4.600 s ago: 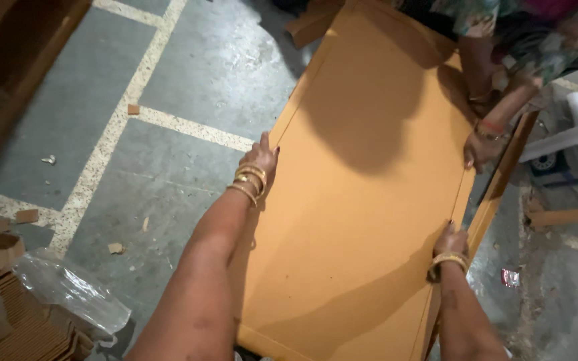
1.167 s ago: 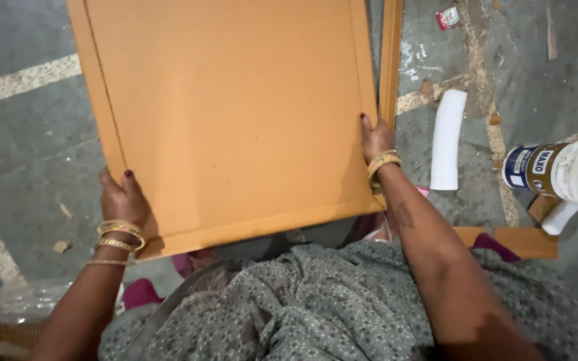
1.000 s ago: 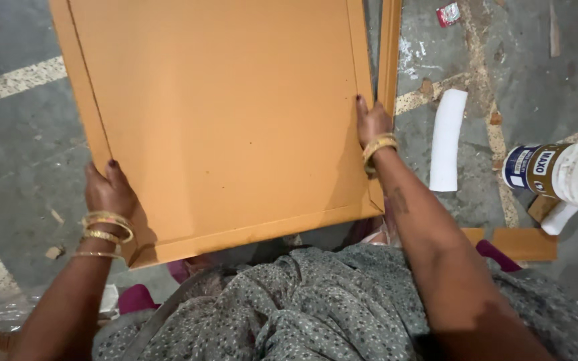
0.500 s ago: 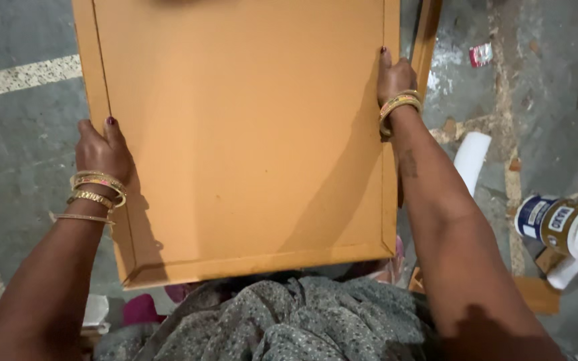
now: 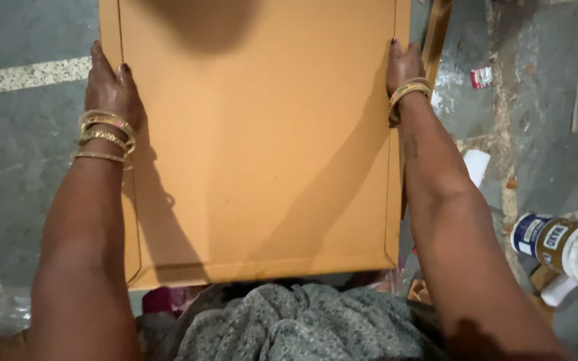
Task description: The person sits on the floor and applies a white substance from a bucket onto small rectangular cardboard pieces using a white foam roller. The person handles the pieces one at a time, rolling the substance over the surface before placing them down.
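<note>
The board [image 5: 255, 147] under my hands is smooth, matt, tan fibreboard with a thin groove scored along its edges, my bangles [image 5: 105, 134] are shiny gold-coloured metal, the floor [image 5: 21, 154] is rough grey concrete, and the bottle [image 5: 570, 247] looks like glossy white plastic.

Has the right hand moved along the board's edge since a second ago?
Yes. The right hand has slid farther from the body up the orange board's right edge; before, it gripped near the board's near corner.

Orange board [image 5: 255, 140] far end cut off by top edge; white bottle [image 5: 570, 247] cropped at right edge; right palm hidden behind board.
</note>
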